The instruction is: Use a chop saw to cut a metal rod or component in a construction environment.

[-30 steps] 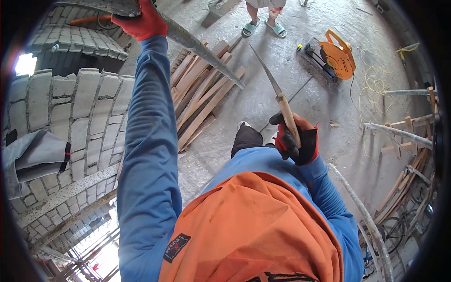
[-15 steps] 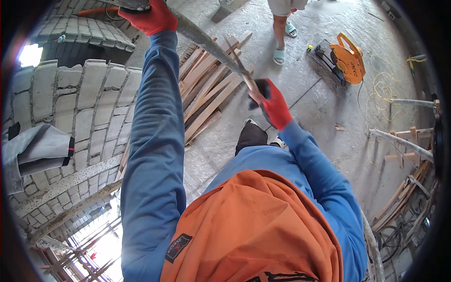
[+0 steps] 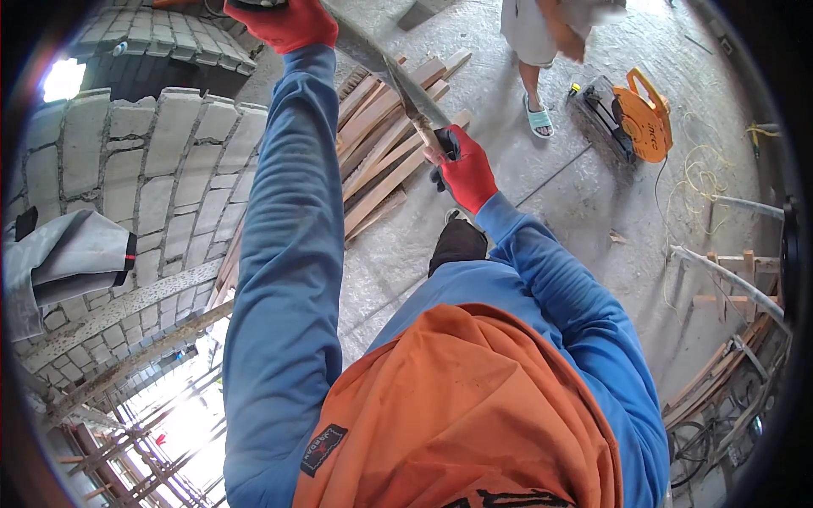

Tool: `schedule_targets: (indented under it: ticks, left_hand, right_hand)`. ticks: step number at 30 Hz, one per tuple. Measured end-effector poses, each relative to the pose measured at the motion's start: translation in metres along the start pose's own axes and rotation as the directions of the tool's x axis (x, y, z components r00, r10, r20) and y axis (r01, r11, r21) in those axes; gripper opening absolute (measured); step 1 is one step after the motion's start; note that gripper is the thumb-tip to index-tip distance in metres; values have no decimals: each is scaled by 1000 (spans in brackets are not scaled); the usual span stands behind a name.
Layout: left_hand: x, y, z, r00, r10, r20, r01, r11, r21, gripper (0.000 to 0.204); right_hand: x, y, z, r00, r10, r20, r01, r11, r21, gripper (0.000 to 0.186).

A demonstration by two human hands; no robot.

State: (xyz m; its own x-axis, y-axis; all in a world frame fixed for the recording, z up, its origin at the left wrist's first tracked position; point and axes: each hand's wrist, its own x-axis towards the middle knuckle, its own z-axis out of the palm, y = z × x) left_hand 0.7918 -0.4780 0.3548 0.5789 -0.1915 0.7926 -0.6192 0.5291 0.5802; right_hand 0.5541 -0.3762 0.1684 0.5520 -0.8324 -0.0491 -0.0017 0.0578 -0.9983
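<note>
At the upper edge, my left hand in a red glove closes round a long grey pole; its fingertips are partly cut off by the frame. The pole slants down toward my right hand, also red-gloved. That hand is closed on the wooden handle of a narrow, pointed tool that looks like a trowel. Its blade points up and left, overlapping the pole in view; whether the two touch I cannot tell.
Loose timber strips lie on the concrete floor beyond the pole. An orange cut-off saw stands at the right, near a person's sandalled foot. A grey block wall with a draped jacket rises at the left.
My right hand has moved up and left with the trowel, closer to the timber. My left hand has shifted slightly right and up. The other person's hand has come into view.
</note>
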Motion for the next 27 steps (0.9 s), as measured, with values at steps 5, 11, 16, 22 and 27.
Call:
schedule_targets:
  ticks: [5, 11, 16, 22, 27]
  left_hand:
    - [0, 3, 0, 1000, 19, -10, -18, 997, 80, 58]
    - [-1, 4, 0, 999, -49, -14, 50, 998, 43, 64]
    - [-4, 8, 2, 1000, 3, -6, -3, 998, 66, 63]
    - [-2, 2, 1, 998, 53, 16, -54, 994, 95, 69]
    - [1, -2, -2, 987, 150, -51, -129, 948, 290, 68]
  right_hand:
    - [-1, -10, -4, 1000, 6, -6, -7, 1000, -25, 34]
    - [-9, -21, -19, 1000, -3, -2, 3, 999, -48, 30]
    - [-3, -13, -12, 988, -99, -117, 100, 995, 6, 29]
    - [7, -2, 26, 998, 56, 6, -56, 980, 190, 24]
    - [2, -34, 5, 961, 228, 157, -272, 877, 396, 17]
